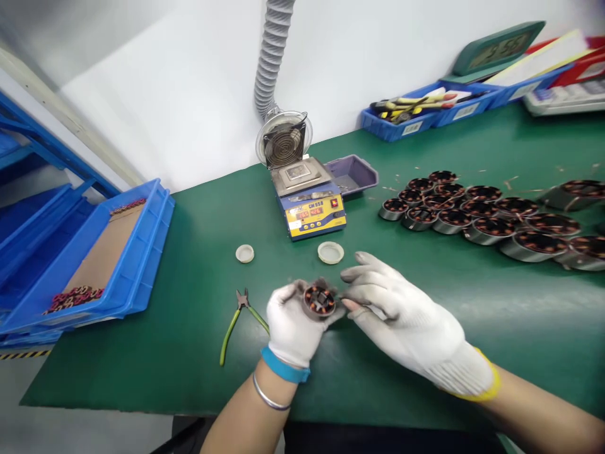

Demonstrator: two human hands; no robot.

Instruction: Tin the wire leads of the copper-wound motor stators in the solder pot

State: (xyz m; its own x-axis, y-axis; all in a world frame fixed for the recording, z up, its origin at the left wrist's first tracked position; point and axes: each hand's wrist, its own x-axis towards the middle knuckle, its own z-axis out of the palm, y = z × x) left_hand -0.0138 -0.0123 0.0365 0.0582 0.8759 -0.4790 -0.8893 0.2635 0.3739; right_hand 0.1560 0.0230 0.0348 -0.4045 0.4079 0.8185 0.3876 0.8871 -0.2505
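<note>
My left hand [292,328], in a white glove, is closed around a round motor stator [319,301] with copper windings, held just above the green mat [198,315]. My right hand [401,315], also gloved, reaches in from the right; its thumb and fingertips pinch at the stator's right edge, and whatever is between them is too small to make out. Green-handled cutters [239,321] lie on the mat just left of my left hand.
A blue-and-yellow solder pot [309,202] stands behind, under a grey fume hose [273,57], with a purple tray [352,173] beside it. Two white caps [244,253] [330,252] lie on the mat. Several stators [472,217] sit at right. A blue bin [137,252] is at left.
</note>
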